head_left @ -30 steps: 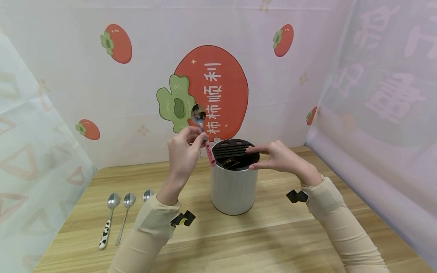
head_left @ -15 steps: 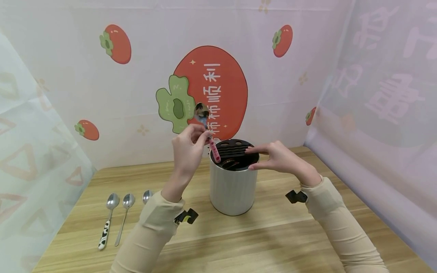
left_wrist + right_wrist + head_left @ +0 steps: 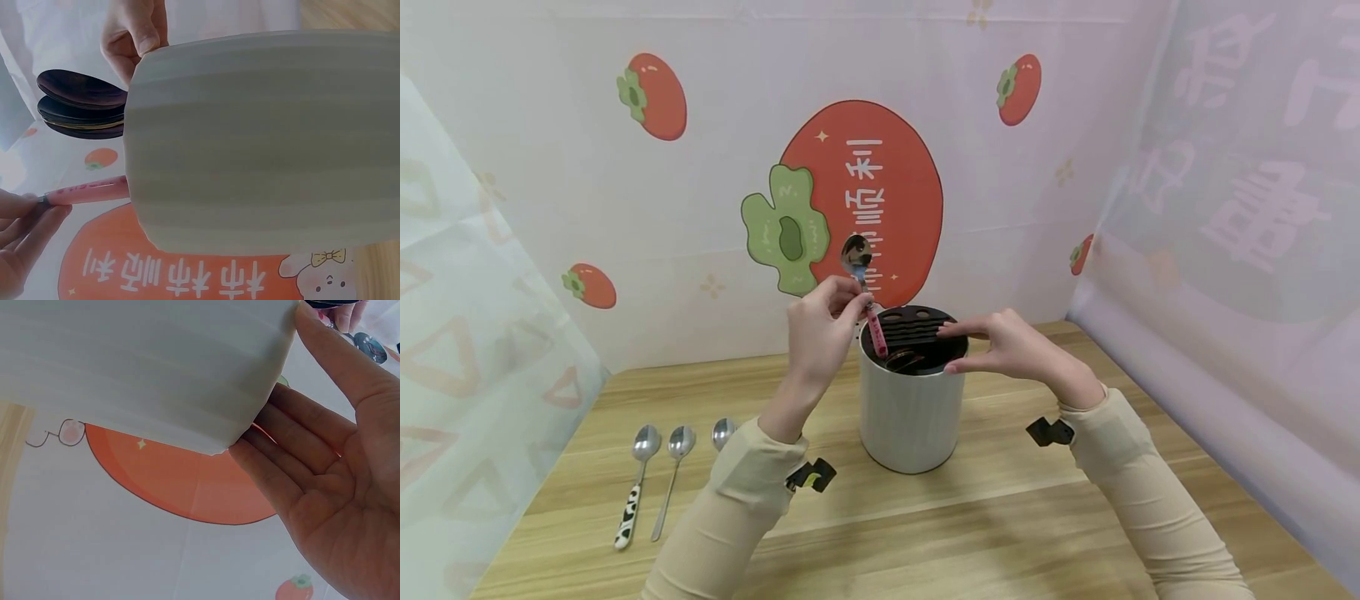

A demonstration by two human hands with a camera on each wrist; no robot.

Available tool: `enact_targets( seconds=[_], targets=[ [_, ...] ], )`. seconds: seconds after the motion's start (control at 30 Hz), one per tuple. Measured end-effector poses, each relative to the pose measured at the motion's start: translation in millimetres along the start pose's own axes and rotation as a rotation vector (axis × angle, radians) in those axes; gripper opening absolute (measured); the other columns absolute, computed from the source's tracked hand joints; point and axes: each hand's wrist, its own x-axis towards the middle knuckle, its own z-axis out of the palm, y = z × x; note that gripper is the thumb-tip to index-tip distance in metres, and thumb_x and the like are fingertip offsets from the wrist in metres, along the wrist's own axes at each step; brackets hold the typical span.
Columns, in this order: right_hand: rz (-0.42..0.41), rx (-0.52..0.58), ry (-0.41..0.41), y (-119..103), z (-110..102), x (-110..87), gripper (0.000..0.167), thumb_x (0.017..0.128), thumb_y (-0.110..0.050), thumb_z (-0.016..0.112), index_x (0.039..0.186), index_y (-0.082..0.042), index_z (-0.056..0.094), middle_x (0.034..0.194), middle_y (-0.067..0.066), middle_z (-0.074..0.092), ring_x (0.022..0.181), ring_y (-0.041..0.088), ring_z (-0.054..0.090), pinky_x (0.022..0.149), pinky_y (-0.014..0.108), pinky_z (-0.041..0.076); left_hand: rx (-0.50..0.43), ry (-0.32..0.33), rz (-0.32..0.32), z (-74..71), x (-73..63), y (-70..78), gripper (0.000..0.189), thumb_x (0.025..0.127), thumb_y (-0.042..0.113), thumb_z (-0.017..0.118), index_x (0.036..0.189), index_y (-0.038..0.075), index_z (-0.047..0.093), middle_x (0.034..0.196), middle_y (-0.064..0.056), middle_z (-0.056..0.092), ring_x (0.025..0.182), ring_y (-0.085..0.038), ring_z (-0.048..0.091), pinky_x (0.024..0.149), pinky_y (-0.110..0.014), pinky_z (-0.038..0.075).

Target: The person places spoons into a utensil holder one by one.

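My left hand [image 3: 823, 329] pinches a spoon [image 3: 877, 335] with a pink patterned handle. Its metal bowl points up, and the handle's lower end is at the left of the holder's top opening. In the left wrist view that end passes behind the rim. The white ribbed utensil holder [image 3: 910, 425] stands upright and has a black slotted insert [image 3: 904, 333]. At its right rim, my right hand [image 3: 1018, 346] holds it, thumb in front and fingers round the back. Several dark spoons [image 3: 81, 122] stick out of the holder.
On the wooden table [image 3: 880, 542] at the left lie a spoon with a cow-patterned handle [image 3: 628, 517], a plain metal spoon [image 3: 681, 442] and another spoon [image 3: 723, 432], partly hidden by my left sleeve. A printed cloth [image 3: 715, 167] hangs behind the table.
My left hand has moved right with the pink-handled spoon, bringing the handle's end from the holder's left side over its opening. My right hand has stayed at the rim.
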Motion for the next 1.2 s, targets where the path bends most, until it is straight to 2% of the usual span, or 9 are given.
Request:
enact_targets(
  seconds=[0.2, 0.4, 0.7, 1.2],
  targets=[
    [0.015, -0.001, -0.009, 0, 0, 0.3, 0.053, 0.076, -0.043, 0.076, 0.119, -0.014, 0.067, 0.118, 0.0, 0.068, 0.113, 0.016, 0.062, 0.094, 0.04, 0.049, 0.067, -0.007, 0.017, 0.1, -1.1, -2.3, 0.008, 0.086, 0.008, 0.068, 0.085, 0.001, 0.066, 0.076, -0.009, 0.072, 0.066, -0.017, 0.068, 0.063, -0.023, 0.054],
    [0.017, -0.001, -0.018, 2, 0, 1.0, 0.052, 0.076, -0.043, 0.075, 0.119, -0.014, 0.067, 0.118, 0.0, 0.067, 0.114, 0.017, 0.061, 0.095, 0.04, 0.048, 0.106, -0.037, 0.013, -0.7, -1.4, -3.9, 0.007, 0.087, 0.009, 0.068, 0.085, 0.002, 0.067, 0.076, -0.007, 0.072, 0.066, -0.013, 0.068, 0.064, -0.025, 0.055],
    [-0.015, -0.004, 0.003, 1, 1, 0.5, 0.052, 0.076, -0.04, 0.076, 0.119, -0.012, 0.067, 0.117, 0.002, 0.068, 0.112, 0.02, 0.063, 0.093, 0.043, 0.049, 0.183, -0.069, 0.028, -1.5, -2.7, -6.4, 0.006, 0.086, 0.009, 0.068, 0.086, 0.003, 0.069, 0.076, -0.007, 0.072, 0.066, -0.014, 0.068, 0.065, -0.03, 0.055],
    [0.01, -0.008, -0.003, 0, 0, -0.6, 0.052, 0.077, -0.042, 0.076, 0.119, -0.014, 0.067, 0.118, 0.001, 0.068, 0.111, 0.017, 0.062, 0.093, 0.04, 0.049, 0.224, -0.14, 0.025, 4.5, -6.6, -11.4, 0.004, 0.084, 0.01, 0.07, 0.084, 0.007, 0.071, 0.075, -0.003, 0.072, 0.066, -0.012, 0.068, 0.065, -0.029, 0.054]
  ],
)
